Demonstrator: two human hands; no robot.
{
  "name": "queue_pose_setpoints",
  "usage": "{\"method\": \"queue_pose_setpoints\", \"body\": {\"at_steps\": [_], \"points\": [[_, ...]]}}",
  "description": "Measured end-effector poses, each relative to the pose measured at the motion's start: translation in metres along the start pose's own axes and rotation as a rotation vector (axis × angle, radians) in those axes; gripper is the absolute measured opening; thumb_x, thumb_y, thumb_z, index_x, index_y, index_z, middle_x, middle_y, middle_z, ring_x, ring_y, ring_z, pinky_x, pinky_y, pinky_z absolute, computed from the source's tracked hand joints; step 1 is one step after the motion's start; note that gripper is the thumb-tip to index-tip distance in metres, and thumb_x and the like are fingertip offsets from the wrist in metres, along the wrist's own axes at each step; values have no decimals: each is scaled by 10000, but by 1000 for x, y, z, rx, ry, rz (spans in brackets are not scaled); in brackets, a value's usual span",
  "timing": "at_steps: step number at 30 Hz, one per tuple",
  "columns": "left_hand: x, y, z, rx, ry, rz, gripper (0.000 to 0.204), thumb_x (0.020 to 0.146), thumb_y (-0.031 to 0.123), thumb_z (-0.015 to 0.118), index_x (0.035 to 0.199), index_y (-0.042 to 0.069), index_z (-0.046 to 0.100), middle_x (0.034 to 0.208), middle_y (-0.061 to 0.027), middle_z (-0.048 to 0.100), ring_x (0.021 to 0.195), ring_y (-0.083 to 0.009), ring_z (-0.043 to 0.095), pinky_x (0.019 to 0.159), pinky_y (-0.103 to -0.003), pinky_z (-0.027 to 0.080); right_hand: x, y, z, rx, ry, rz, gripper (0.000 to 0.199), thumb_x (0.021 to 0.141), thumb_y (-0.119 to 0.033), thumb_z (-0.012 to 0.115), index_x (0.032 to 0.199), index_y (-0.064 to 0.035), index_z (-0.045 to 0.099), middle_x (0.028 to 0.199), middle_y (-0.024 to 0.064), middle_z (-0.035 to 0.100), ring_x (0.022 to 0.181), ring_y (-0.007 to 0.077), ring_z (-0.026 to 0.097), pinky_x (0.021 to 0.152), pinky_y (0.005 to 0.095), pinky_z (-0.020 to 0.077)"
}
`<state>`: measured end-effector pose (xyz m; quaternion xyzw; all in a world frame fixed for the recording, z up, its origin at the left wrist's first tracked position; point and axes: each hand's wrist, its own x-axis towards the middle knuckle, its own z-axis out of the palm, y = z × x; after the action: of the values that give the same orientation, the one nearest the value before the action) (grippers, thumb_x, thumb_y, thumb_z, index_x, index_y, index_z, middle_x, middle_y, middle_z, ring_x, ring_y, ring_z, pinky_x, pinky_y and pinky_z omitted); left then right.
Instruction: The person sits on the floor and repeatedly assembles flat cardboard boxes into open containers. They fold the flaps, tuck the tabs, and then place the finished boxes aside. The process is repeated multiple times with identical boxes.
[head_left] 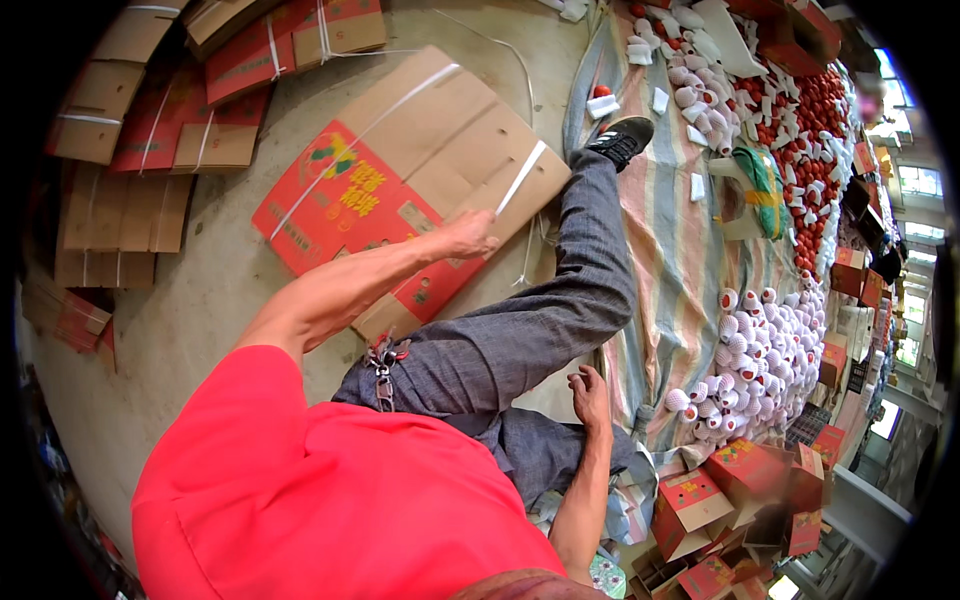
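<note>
My left hand (470, 236) is closed round a white packing strap (522, 178) on a bundle of flattened cardboard boxes (430, 130). The bundle is brown and red with yellow print, bound by two white straps, and lies tilted on the floor beside my leg. My left forearm crosses over its red part. Near my thigh, my right hand (590, 396) hangs with fingers loosely curled and apart from the thumb; nothing shows in it. One leg in grey trousers (590, 240) stretches out along the bundle's edge, a black shoe (622, 142) at its end.
More strapped box bundles (130, 205) are piled at the far left. To the right spreads a striped sheet (650, 330), with red fruit (815, 150) and fruit in white foam nets (750, 360) heaped on and beyond it. Folded-up red boxes (690, 505) stand at the lower right.
</note>
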<state>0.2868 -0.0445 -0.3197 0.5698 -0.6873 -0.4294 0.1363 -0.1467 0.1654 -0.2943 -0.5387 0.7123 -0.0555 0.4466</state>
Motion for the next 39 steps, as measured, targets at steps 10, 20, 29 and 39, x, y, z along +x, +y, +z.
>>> {"method": "queue_pose_setpoints", "body": {"at_steps": [10, 20, 29, 39], "points": [[37, -78, 6, -8, 171, 195, 339, 955, 208, 623, 1179, -45, 644, 936, -268, 723, 886, -412, 737, 760, -510, 604, -16, -14, -4, 0, 90, 38, 439, 1023, -173, 612, 1375, 89, 581, 1088, 167, 790, 960, 218, 753, 871, 339, 573], [-133, -135, 49, -259, 225, 70, 289, 1041, 250, 545, 910, 19, 659, 717, -102, 637, 657, -230, 632, 626, -407, 507, -14, -23, 0, -16, 83, 43, 427, 1027, -163, 584, 1373, 87, 582, 1093, 159, 795, 983, 221, 759, 894, 340, 577], [-133, -175, -3, -65, 512, -282, 246, 1033, 249, 561, 945, 59, 692, 799, -205, 680, 792, -389, 705, 729, -491, 524, -16, -7, -5, 46, 56, 83, 437, 1040, -154, 586, 1402, 87, 552, 1132, 171, 776, 1001, 231, 744, 895, 349, 566], [-123, -289, -79, 232, 434, -138, 231, 1045, 245, 547, 1031, 37, 646, 893, -230, 689, 856, -414, 695, 710, -520, 505, -21, -25, 6, 46, 158, 42, 420, 1053, -177, 615, 1379, 85, 571, 1152, 177, 758, 1070, 232, 725, 963, 362, 553]]}}
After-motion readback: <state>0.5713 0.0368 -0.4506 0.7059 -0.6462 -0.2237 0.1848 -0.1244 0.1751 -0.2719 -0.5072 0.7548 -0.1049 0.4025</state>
